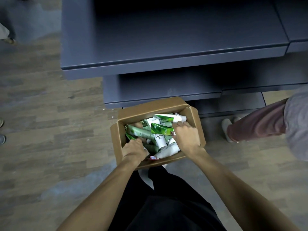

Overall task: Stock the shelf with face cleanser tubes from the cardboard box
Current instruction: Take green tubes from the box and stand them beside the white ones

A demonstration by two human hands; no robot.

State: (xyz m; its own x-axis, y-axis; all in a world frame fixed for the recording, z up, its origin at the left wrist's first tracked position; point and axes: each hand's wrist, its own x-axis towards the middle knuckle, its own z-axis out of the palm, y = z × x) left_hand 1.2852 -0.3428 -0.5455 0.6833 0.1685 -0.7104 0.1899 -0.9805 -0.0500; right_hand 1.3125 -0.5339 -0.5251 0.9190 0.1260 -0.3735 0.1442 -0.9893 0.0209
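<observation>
An open cardboard box [150,107] sits on the floor in front of a dark grey shelf unit [166,52]. Inside lie several green and white face cleanser tubes [141,132], jumbled together. Both my hands are down in the box. My right hand [186,135] grips the end of a bright green tube [161,129] near the right side. My left hand [133,147] is curled into the pile at the lower left, its fingers buried among tubes; what it holds is hidden. The shelf boards carry nothing.
A lower shelf board [158,92] juts out just behind the box. Another person's leg and light shoe [228,130] stand on the wooden floor to the right. More feet show at the left edge [2,139]. My dark trousers fill the bottom centre.
</observation>
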